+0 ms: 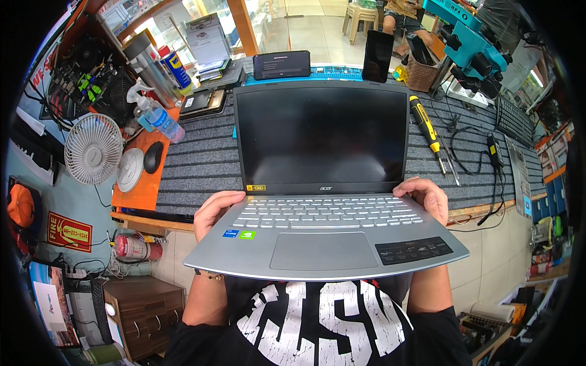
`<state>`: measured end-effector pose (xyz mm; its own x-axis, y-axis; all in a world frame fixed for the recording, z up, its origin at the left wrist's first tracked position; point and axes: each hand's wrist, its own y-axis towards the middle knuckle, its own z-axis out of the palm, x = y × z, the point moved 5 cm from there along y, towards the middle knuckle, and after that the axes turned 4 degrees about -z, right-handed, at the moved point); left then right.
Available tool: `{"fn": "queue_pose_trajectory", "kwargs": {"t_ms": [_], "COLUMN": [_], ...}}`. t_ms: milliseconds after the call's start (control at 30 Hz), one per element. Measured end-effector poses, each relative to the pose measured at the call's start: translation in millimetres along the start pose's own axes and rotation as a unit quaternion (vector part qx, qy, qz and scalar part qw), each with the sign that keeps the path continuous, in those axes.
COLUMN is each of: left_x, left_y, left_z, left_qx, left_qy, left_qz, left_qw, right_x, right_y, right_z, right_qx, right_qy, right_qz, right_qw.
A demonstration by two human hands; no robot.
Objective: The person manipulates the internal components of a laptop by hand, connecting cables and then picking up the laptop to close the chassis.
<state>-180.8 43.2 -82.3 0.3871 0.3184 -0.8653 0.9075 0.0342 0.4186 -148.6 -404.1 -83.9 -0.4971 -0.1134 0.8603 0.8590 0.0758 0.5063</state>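
Observation:
A silver laptop [323,250] with its lid raised and a dark screen is held over the near edge of the bench, its base reaching toward my body. My left hand [213,210] grips the left side of the base near the hinge, thumb on top and the other fingers hidden beneath. On the opposite side, my right hand [425,196] holds the base the same way, with fingers curled by the keyboard's upper right corner. Right of the lid, a yellow and black screwdriver [425,124] lies beside metal tweezers [450,161].
On the left stand a white fan [93,149], a spray bottle [160,117] and a black mouse [153,157]. Two phones, one lying sideways [281,64] and one upright [378,56], stand behind the lid. A teal microscope [475,52] and black cables [493,152] occupy the right.

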Motion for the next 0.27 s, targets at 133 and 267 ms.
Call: {"fn": "queue_pose_trajectory", "kwargs": {"t_ms": [133,267], "left_x": [1.0,4.2], "left_y": [0.1,-0.8], "left_z": [-0.5,-2.2], "left_qx": [0.006,0.005], "left_qy": [-0.010,0.001], "left_qz": [0.005,0.005], "left_qw": [1.000,1.000], "right_x": [-0.9,-1.0], "right_y": [0.6,0.2], "right_z": [-1.2,-1.0], "right_qx": [0.005,0.005], "right_qy": [-0.002,0.005], "right_qz": [-0.002,0.001], "right_qw": [1.000,1.000]}}
